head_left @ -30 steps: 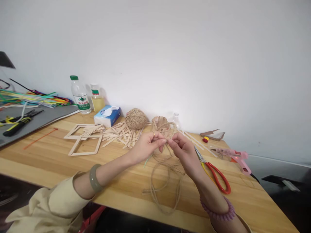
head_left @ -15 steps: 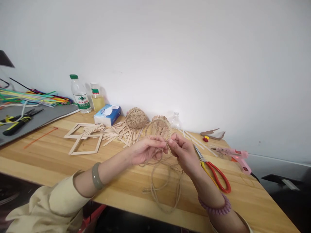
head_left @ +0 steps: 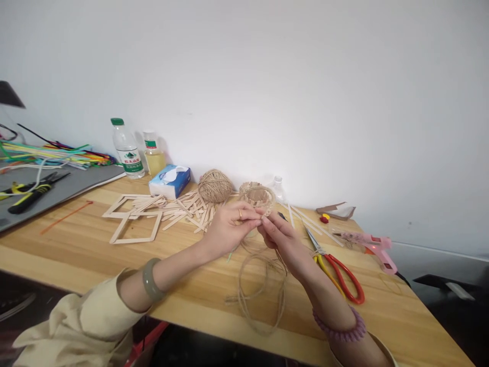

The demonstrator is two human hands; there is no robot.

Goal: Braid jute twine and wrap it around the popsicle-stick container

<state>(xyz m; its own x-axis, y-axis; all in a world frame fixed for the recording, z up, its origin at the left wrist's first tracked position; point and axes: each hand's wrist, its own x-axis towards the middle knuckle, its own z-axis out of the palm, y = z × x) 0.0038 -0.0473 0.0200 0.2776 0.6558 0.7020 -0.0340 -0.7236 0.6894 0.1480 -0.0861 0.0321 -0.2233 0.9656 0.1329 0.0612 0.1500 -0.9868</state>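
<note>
Below me the wooden table [head_left: 191,295] carries a long, slack coil of loose twine [head_left: 239,293] along its near part. Scissors [head_left: 320,250] lie just right of it. My left hand [head_left: 231,228] and right hand [head_left: 284,242] meet above the table, each nearly closed in a thumb-and-finger pinch on a braided twine loop [head_left: 272,196]; I can't tell which strands each one grips. The loop arcs beyond the fingertips, overlapping my view of a small stick-walled container [head_left: 252,187]. I judge the braid light, soft and slightly springy, too rough to slip, tough but apt to unravel; I'd hold it right where the strands cross.
</note>
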